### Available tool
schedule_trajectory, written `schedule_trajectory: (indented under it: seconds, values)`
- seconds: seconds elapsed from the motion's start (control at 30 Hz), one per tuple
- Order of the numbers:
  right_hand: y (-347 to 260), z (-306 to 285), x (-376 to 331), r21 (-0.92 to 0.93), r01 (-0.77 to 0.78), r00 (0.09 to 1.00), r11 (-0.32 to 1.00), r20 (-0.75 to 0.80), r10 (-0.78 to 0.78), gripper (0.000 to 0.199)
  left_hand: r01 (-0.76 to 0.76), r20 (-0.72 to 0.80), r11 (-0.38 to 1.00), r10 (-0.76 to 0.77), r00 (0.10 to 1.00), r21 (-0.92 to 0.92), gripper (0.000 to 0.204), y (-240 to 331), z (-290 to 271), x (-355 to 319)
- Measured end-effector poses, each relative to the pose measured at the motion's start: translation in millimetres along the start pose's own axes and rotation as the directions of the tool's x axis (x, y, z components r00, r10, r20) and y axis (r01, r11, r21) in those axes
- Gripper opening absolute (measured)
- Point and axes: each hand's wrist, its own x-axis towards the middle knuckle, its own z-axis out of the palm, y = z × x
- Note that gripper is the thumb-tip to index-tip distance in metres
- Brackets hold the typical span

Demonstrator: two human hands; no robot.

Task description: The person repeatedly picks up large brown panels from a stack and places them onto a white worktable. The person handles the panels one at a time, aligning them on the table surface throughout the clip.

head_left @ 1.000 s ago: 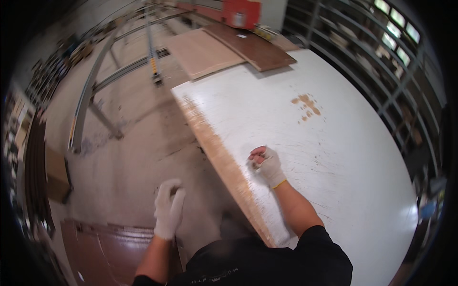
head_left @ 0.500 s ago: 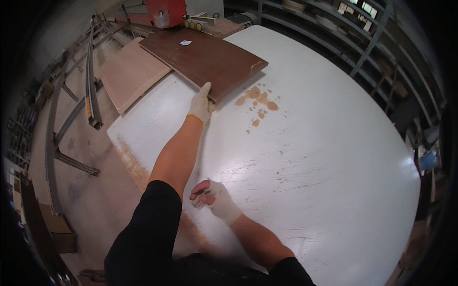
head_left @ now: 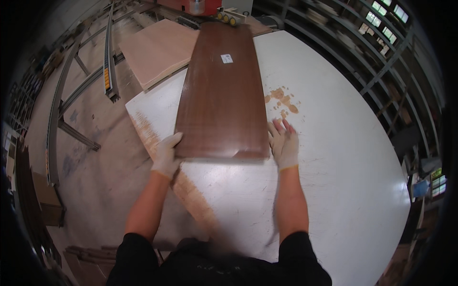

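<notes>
A dark brown wooden board (head_left: 223, 105) with a small white label lies lengthwise in front of me over the white worktable (head_left: 334, 190). Its near end points toward my body. My left hand (head_left: 167, 155), in a pale glove, is closed on the near left corner, thumb on top and the other fingers hidden beneath. Beside the right edge, close to the near right corner, is my gloved right hand (head_left: 285, 145), fingers spread and some fingertips bare. Whether its thumb side touches the board I cannot tell.
A lighter pinkish-brown panel (head_left: 160, 52) lies beyond the table's left corner. Metal rails (head_left: 109, 71) run along the left. Red machinery (head_left: 179, 4) with a row of yellow rollers (head_left: 226, 18) stands at the far end. Metal shelving (head_left: 381, 76) lines the right side.
The brown board has swung from slanting to pointing straight at me and come nearer. My left hand moved back with it; my right hand went forward to its right edge and spread its fingers.
</notes>
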Motion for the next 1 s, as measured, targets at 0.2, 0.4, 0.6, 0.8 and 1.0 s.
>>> schedule_trajectory:
  seconds: [0.2,0.4,0.6,0.8,1.0]
  values:
    - [50.6,52.7,39.6,-0.283,-0.076,0.996,0.956,-0.060,0.062,0.051,-0.004,0.086,0.980,-0.013,0.996,0.199,0.040,50.9,-103.6,-90.1]
    - [84.2,16.2,13.4,-0.410,-0.036,0.980,0.911,0.165,0.113,0.051,-0.157,0.031,0.985,0.155,0.987,0.067,0.029,59.9,-175.0,-148.6]
    - [123.2,40.8,-84.6,-0.299,-0.152,0.948,0.942,0.225,0.225,0.062,-0.566,-0.341,0.763,0.466,0.817,-0.313,0.028,-6.9,-157.8,-279.0]
    - [156.4,97.1,-199.9,-0.140,-0.069,0.875,0.988,0.468,0.127,0.065,-0.544,-0.414,0.831,0.458,0.786,-0.113,0.042,-34.7,-131.5,-489.4]
    - [164.6,174.6,-362.0,-0.264,-0.490,0.297,0.831,0.845,0.444,0.061,-0.710,-0.716,0.601,0.670,0.198,0.367,0.053,-56.3,-149.4,-697.7]
